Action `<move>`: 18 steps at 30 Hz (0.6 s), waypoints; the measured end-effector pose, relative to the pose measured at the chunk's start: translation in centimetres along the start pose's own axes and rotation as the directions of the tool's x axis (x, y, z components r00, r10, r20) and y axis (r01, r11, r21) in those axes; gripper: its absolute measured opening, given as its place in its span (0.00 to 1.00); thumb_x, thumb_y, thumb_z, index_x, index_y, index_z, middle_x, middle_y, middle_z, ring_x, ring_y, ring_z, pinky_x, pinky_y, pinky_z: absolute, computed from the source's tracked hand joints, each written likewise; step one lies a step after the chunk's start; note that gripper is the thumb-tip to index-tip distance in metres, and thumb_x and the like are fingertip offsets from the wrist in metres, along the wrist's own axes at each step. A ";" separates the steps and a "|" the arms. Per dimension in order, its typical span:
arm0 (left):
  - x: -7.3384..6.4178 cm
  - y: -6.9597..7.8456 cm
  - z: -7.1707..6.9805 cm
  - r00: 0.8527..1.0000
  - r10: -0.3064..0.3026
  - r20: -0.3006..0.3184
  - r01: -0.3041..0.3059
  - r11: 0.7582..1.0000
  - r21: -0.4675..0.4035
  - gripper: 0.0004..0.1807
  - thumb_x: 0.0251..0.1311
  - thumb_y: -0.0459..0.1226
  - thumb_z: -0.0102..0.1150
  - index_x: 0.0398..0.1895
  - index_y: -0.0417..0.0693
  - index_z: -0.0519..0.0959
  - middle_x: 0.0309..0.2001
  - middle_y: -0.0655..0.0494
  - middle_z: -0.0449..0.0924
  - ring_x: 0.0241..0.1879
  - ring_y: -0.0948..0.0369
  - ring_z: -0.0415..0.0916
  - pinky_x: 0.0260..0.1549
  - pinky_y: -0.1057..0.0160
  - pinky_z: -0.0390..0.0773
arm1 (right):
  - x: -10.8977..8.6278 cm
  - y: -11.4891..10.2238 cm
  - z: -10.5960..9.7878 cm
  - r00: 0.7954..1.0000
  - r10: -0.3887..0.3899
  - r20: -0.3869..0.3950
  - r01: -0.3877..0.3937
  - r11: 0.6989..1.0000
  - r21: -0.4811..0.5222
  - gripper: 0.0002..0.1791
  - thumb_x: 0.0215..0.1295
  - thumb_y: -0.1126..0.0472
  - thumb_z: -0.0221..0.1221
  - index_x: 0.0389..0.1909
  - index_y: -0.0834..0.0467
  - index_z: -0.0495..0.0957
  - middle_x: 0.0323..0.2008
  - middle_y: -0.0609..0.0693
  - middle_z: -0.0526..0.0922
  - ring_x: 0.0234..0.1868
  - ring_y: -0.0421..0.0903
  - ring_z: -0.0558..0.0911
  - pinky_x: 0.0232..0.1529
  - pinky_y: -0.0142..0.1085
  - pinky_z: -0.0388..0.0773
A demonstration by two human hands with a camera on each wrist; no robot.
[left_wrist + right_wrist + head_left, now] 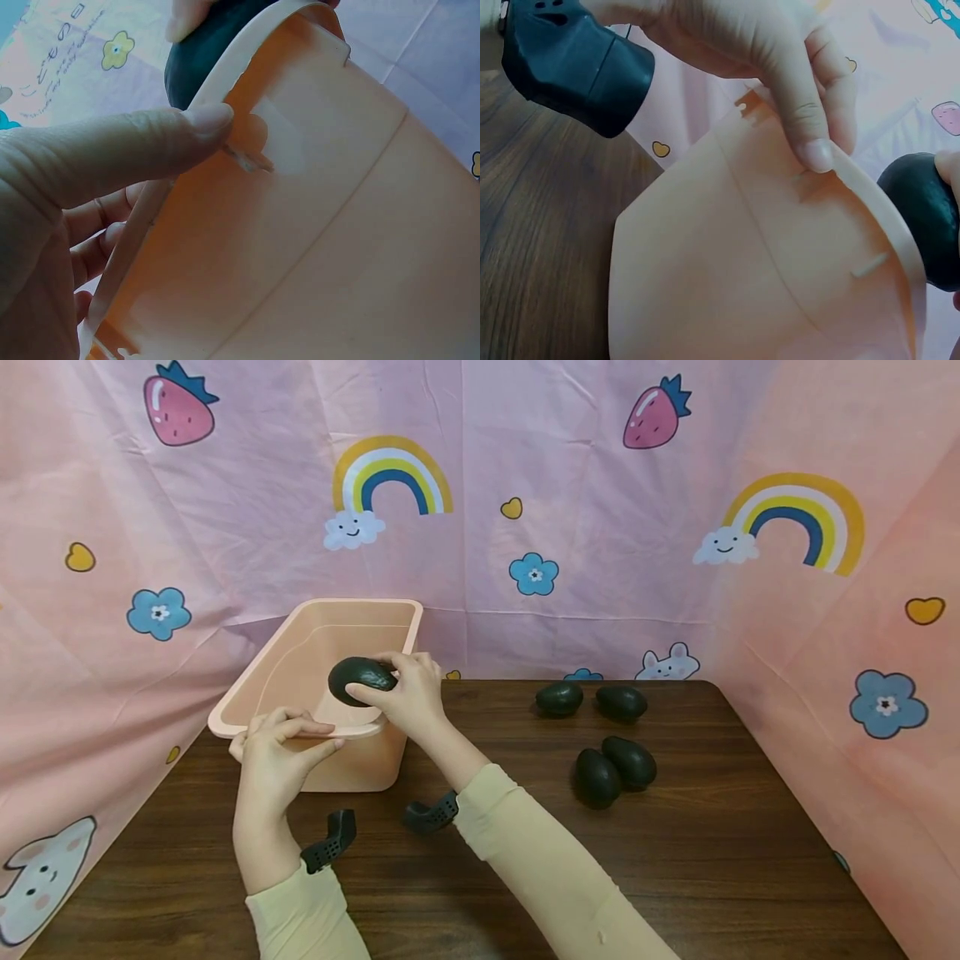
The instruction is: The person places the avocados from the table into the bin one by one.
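Note:
A dark green avocado (pixel 362 681) is held between the thumb and fingers of my right hand (pixel 412 697), over the mouth of a peach plastic bin (pixel 352 768). My left hand (pixel 273 764) grips the bin's near rim, thumb outside and fingers over the inner side. In the left wrist view the left thumb (pixel 150 146) presses under the rim, with the avocado (pixel 199 64) showing just past it. The right wrist view has the left hand (pixel 780 67) pinching the rim, and the avocado (pixel 922 217) beyond at the right edge.
Several more avocados lie on the brown wooden table (pixel 720 827) to the right: one pair (pixel 558 699) near the back edge, another pair (pixel 597 778) closer and touching. A printed pink cloth (pixel 570 485) hangs behind and along the sides. Black wrist cameras (pixel 330 841) sit on both wrists.

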State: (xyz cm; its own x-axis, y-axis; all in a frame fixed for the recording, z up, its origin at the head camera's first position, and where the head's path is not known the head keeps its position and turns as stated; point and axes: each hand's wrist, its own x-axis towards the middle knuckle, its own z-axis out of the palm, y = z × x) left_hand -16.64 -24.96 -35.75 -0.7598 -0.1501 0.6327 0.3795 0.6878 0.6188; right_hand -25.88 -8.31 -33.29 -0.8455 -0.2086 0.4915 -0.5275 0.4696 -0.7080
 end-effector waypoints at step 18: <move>-0.1 0.0 0.1 1.000 0.004 -0.004 -0.004 1.000 0.009 0.11 0.37 0.30 0.78 0.27 0.42 0.87 0.34 0.52 0.76 0.45 0.55 0.62 0.48 0.45 0.39 | -0.3 -0.4 0.9 1.000 0.005 0.013 -0.004 0.997 -0.072 0.33 0.50 0.40 0.69 0.56 0.50 0.78 0.49 0.42 0.80 0.52 0.42 0.67 0.57 0.41 0.58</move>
State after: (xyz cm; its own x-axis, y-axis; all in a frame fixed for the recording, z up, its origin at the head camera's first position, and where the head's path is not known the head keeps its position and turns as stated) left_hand -16.65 -24.90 -35.85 -0.7563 -0.1502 0.6367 0.3774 0.6949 0.6121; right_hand -25.53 -9.23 -33.64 -0.8490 -0.2173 0.4816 -0.5169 0.5305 -0.6718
